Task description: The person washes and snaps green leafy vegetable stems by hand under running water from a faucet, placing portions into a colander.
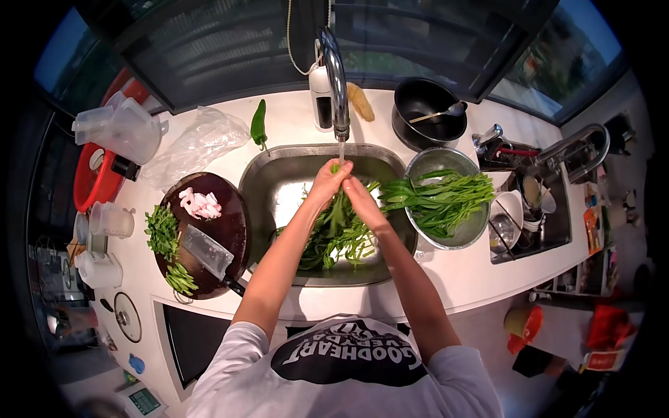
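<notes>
A white table (293, 129) is seen with a steel sink (272, 181) set into it. To one side a dark round cutting board (233, 230) is laid — cut greens, pale slices and a cleaver rest on it. A green chilli (258, 124) and a clear plastic bag (195, 143) lie behind it. On the other side a metal bowl of greens (446, 198) and a black pot (426, 111) are placed.

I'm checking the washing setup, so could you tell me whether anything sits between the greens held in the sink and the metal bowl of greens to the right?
Nothing visible does. Both hands, left hand and right hand, hold the leafy greens under the faucet; the metal bowl sits right beside the sink, separated only by the rim.
</notes>
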The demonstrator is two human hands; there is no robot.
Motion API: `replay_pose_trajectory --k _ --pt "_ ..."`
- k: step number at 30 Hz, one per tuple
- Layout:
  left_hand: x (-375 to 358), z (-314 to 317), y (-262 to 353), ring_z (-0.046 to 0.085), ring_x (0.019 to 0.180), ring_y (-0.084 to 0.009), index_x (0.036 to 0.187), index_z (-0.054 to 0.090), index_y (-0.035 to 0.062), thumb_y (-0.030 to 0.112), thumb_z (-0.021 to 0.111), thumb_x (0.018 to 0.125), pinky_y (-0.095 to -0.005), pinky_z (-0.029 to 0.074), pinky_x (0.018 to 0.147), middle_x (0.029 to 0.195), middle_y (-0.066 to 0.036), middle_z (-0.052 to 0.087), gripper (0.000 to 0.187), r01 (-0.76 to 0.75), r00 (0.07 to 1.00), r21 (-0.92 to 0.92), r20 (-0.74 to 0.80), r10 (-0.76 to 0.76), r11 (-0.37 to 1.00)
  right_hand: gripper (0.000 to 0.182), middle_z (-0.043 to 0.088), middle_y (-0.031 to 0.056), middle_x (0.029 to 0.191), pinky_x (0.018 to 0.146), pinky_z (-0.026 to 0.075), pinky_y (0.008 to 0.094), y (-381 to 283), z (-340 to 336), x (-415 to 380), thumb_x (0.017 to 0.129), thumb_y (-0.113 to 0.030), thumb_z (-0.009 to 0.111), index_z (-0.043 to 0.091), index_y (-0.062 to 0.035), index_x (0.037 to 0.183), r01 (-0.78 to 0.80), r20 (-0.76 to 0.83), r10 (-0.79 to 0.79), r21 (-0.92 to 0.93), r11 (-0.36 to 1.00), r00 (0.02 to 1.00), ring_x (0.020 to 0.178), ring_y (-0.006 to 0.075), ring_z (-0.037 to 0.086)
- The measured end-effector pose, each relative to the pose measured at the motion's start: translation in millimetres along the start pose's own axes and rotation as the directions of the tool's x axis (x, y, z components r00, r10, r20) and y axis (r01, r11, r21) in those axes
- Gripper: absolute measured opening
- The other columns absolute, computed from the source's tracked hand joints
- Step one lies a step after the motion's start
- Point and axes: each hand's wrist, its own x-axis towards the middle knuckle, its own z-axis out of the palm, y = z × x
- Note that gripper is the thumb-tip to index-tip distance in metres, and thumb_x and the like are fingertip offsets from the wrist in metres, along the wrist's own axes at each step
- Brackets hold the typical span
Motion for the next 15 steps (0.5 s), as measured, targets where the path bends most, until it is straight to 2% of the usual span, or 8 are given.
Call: replay_pose_trajectory --k 2,5,6,7,8,9,11,15 --pt "-0.5 2.5 7.7 0.050 0.071 -0.0113 0.097 0.049 0.0043 0.022 0.060 0.088 -0.0243 0.043 0.065 0.081 -0.003 0.054 0.024 -0.040 0.999 -0.159 0.017 0.043 0.986 0.051 0.058 0.0200 0.113 0.092 0.040 0.0341 7.8 7.3 13.5 0.092 -0.035 0.051 0.044 0.0056 0.122 0.102 0.022 -0.100 -0.076 0.992 0.995 0.109 0.0305 0.054" --pt "5.5 -4.0 10.7 0.052 0.075 -0.0119 0.102 0.047 0.0032 0.016 0.055 0.091 -0.0263 0.045 0.070 0.084 -0.003 0.054 0.019 -0.055 0.998 -0.218 -0.018 0.052 0.974 0.041 0.052 0.0148 0.123 0.095 0.037 0.0309 4.8 11.0 25.1 0.093 -0.027 0.050 0.048 0.0017 0.122 -0.021 0.084 0.038 -0.188 0.982 0.996 0.114 0.0208 0.049" --pt "4.7 -4.0 13.9 0.052 0.075 -0.0116 0.102 0.048 0.0035 0.016 0.054 0.091 -0.0260 0.045 0.070 0.083 -0.003 0.054 0.018 -0.059 0.997 -0.178 -0.059 0.049 0.982 0.040 0.053 0.0179 0.121 0.093 0.038 0.0340 -11.7 13.3 27.9 0.090 -0.025 0.053 0.049 0.0017 0.119 -0.192 0.134 0.242 -0.311 0.931 0.961 0.112 0.0276 0.051" --pt "3.9 -4.3 15.8 0.052 0.075 -0.0113 0.101 0.049 0.0037 0.016 0.054 0.092 -0.0256 0.045 0.069 0.082 -0.003 0.054 0.016 -0.059 0.994 -0.136 -0.099 0.046 0.989 0.040 0.057 0.0210 0.111 0.088 0.041 0.0391 4.7 18.3 33.1 0.084 -0.020 0.058 0.050 0.0006 0.117 0.067 0.138 0.012 -0.551 0.832 0.990 0.102 0.0355 0.054" --pt "4.1 -12.6 13.5 0.052 0.082 -0.0099 0.115 0.047 0.0039 0.022 0.053 0.092 -0.0261 0.045 0.072 0.091 -0.004 0.055 0.030 -0.087 0.996 0.013 0.000 0.087 0.996 0.037 0.058 0.0223 0.103 0.086 0.041 0.0429 6.1 24.5 32.2 0.082 -0.019 0.060 0.052 0.0000 0.112 0.171 0.031 -0.183 -0.541 0.824 0.983 0.097 0.0378 0.054" --pt "2.6 -15.0 16.1 0.052 0.086 -0.0097 0.117 0.046 0.0039 0.023 0.053 0.092 -0.0259 0.044 0.075 0.094 -0.004 0.055 0.032 -0.084 0.996 0.114 0.032 0.081 0.990 0.033 0.059 0.0235 0.096 0.084 0.041 0.0468 -0.9 28.1 29.8 0.079 -0.017 0.062 0.055 -0.0006 0.107 0.271 -0.076 -0.369 -0.545 0.793 0.926 0.093 0.0401 0.054" --pt "-3.9 -14.2 20.8 0.051 0.092 -0.0092 0.121 0.045 0.0039 0.025 0.054 0.092 -0.0255 0.043 0.080 0.101 -0.005 0.056 0.037 -0.084 0.994 0.307 0.090 0.059 0.948 0.031 0.061 0.0212 0.093 0.079 0.044 0.0431 -13.7 25.7 26.8 0.079 -0.014 0.062 0.056 -0.0005 0.106 0.234 -0.087 -0.362 -0.621 0.748 0.928 0.088 0.0382 0.057" --pt "-11.1 -12.6 4.9 0.050 0.098 -0.0126 0.120 0.044 0.0024 0.027 0.054 0.093 -0.0271 0.040 0.085 0.106 -0.006 0.054 0.039 -0.163 0.981 0.177 0.134 0.140 0.971 0.019 0.063 0.0152 0.086 0.070 0.047 0.0351 -16.6 18.7 27.6 0.080 -0.011 0.061 0.060 -0.0006 0.096 0.141 -0.071 -0.209 -0.528 0.837 0.975 0.077 0.0295 0.060"
